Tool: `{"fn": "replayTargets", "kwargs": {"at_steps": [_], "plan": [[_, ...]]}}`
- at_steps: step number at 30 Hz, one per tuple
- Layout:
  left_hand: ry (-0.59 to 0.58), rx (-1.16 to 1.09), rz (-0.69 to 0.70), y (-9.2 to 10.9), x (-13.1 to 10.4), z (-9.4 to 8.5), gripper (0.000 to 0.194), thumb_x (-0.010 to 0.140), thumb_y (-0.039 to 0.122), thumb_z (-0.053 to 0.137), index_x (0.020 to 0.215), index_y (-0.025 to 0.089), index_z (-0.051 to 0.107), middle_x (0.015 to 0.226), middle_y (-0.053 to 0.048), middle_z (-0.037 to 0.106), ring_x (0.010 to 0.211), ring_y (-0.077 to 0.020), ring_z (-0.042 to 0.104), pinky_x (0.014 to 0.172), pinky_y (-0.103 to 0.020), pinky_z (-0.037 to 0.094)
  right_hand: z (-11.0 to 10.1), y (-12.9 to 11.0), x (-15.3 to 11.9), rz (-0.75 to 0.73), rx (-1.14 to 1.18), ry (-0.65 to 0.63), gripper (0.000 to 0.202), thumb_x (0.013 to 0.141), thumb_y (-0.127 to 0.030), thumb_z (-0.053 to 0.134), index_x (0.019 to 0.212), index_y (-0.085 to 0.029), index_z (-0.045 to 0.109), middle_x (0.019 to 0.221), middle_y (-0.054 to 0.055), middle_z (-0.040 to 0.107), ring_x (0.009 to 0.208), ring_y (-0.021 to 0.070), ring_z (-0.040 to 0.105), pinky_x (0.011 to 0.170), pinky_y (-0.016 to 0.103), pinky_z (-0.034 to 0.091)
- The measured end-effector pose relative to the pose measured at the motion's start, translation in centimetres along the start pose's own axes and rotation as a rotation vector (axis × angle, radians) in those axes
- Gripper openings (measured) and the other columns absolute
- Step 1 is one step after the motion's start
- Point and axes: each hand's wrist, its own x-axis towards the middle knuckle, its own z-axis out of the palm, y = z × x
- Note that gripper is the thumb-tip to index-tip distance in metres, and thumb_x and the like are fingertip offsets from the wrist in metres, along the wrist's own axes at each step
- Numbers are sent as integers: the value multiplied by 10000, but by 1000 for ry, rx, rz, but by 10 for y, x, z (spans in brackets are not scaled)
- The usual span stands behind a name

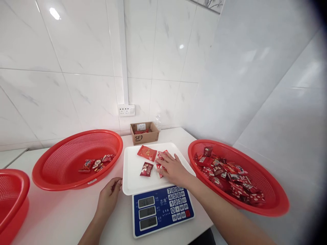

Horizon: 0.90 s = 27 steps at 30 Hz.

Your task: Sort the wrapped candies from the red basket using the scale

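A white scale pan (133, 180) sits above a blue keypad panel (162, 212) with three small displays. On the pan lie a large red packet (146, 153), a dark red packet (146, 169) and red-and-white packets (161, 155). My right hand (175, 168) rests over the red-and-white packets with its fingers spread, partly covering them. Left of the pan, my left hand (109, 194) is near the pan's edge, with curled fingers and the thumb against them; whatever is between them, if anything, is too small to make out.
A red basket (74, 143) with a few packets stands at the left, another (15, 180) at the far left. The right basket (278, 200) holds many packets. A small cardboard box (146, 137) and a clear plastic bottle (158, 122) are behind the scale.
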Motion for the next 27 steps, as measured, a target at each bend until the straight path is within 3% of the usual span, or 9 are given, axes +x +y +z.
{"fn": "replayTargets", "kwargs": {"at_steps": [6, 11, 18, 21, 24, 27], "plan": [[17, -19, -8, -9, 2, 1, 350, 728, 506, 472, 852, 208, 610, 842, -41, 665, 785, -205, 624, 675, -292, 508, -11, 10, -16, 41, 168, 79, 577, 876, -553, 268, 1380, -273, 311, 1487, 44, 213, 1370, 241, 83, 1080, 517, 82], [133, -53, -57, -11, 4, -3, 450, 686, 570, 483, 890, 189, 605, 795, -46, 645, 706, -203, 628, 662, -326, 517, 3, 23, -42, 162, 219, 196, 537, 877, -496, 336, 1350, -245, 378, 1450, 55, 309, 1350, 232, 191, 1084, 483, 163], [342, -61, -86, 13, -3, -16, 452, 707, 576, 457, 897, 183, 575, 832, -62, 648, 699, -205, 628, 646, -329, 512, 7, 25, -65, 40, 306, 251, 472, 879, -443, 381, 1299, -242, 454, 1428, 50, 350, 1317, 204, 284, 1081, 424, 250], [398, -15, -77, 32, -7, -21, 431, 736, 559, 446, 941, 201, 574, 850, -54, 649, 735, -207, 629, 661, -326, 510, 8, 37, -77, 56, 367, 371, 429, 875, -418, 397, 1263, -260, 487, 1389, 49, 410, 1282, 209, 351, 1042, 412, 333], [306, 83, 49, 59, -13, -19, 409, 746, 549, 456, 942, 216, 590, 871, -57, 656, 767, -216, 626, 666, -321, 510, 26, 57, -94, 86, 390, 591, 363, 852, -368, 445, 1170, -230, 554, 1256, 90, 544, 1179, 236, 478, 981, 432, 404], [99, 209, 237, 89, -14, -4, 373, 782, 514, 436, 931, 220, 611, 946, -74, 654, 878, -224, 608, 742, -315, 503, 55, 73, -114, 107, 399, 800, 261, 831, -323, 486, 1043, -223, 601, 1051, 114, 640, 992, 247, 594, 833, 417, 499]]}}
